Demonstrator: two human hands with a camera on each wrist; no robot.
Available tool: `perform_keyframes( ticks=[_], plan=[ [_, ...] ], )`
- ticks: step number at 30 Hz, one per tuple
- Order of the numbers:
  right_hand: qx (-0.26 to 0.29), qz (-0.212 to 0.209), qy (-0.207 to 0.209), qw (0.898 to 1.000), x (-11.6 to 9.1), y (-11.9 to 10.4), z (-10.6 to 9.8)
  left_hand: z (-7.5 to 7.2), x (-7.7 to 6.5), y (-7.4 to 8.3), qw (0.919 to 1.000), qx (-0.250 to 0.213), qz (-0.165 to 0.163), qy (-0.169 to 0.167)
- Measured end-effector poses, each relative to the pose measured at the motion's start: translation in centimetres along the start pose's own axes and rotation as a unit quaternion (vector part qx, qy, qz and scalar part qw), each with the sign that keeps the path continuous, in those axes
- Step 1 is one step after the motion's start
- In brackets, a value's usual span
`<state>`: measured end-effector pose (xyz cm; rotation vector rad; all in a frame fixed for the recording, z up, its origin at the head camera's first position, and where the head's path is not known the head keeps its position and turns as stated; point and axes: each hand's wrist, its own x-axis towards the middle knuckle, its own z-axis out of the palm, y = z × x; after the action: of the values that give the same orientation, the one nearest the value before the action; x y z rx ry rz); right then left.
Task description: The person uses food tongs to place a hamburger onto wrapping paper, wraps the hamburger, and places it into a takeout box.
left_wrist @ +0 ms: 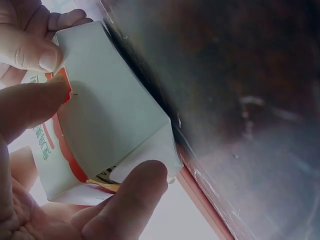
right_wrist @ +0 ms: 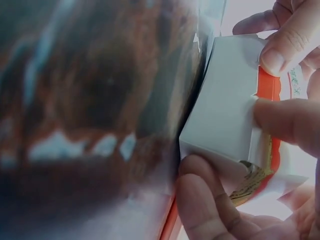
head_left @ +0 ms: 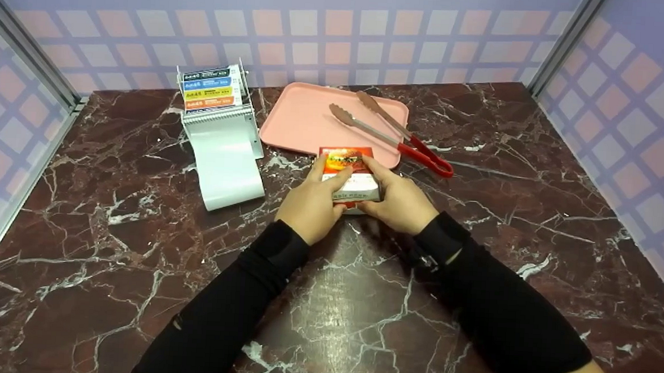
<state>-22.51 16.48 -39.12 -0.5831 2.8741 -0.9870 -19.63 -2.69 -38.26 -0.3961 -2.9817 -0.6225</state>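
Observation:
A small paperboard burger box (head_left: 356, 183), white and red with a burger picture on its lid, stands on the dark marbled table. My left hand (head_left: 311, 205) grips it from the left, with fingers over the top and the thumb at the front. From the other side my right hand (head_left: 404, 204) holds it, thumb likewise at the front edge. Both thumbs press by the red scalloped flap where lid and base meet, as the left wrist view shows on the box's white front wall (left_wrist: 105, 100). Fingers of each hand wrap the box's side corners.
Behind the box lies a pink tray (head_left: 298, 119). Red-handled tongs (head_left: 419, 151) lie across it, their handle end past its right edge. To the left stands a label dispenser (head_left: 215, 92) with colored rolls and a white strip (head_left: 227, 172) hanging forward. Tiled panels enclose the table.

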Motion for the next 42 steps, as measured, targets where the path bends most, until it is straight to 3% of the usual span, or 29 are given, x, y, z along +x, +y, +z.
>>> perform_keyframes(
  ticks=[12,20,27,32,42],
  plan=[
    [-0.043,-0.020,-0.013,0.999,-0.2,-0.4,0.2,0.0,-0.1,0.1,0.9999,0.010,0.012,0.004],
    [-0.068,-0.003,-0.032,0.997,-0.3,-0.6,0.1,-0.4,-0.2,-0.7,0.9990,-0.005,0.011,-0.043],
    [-0.086,-0.008,-0.021,0.996,-0.4,-0.8,0.2,-0.4,-0.2,-0.7,0.9996,0.009,0.014,-0.020],
    [-0.107,-0.012,-0.019,0.994,-0.5,-1.1,0.2,-0.5,-0.3,-0.7,0.9997,0.006,0.009,-0.024],
    [-0.171,-0.031,-0.053,0.983,-1.0,-1.1,0.0,-0.4,-0.6,-0.9,0.9990,0.027,0.017,-0.032]
  ],
)
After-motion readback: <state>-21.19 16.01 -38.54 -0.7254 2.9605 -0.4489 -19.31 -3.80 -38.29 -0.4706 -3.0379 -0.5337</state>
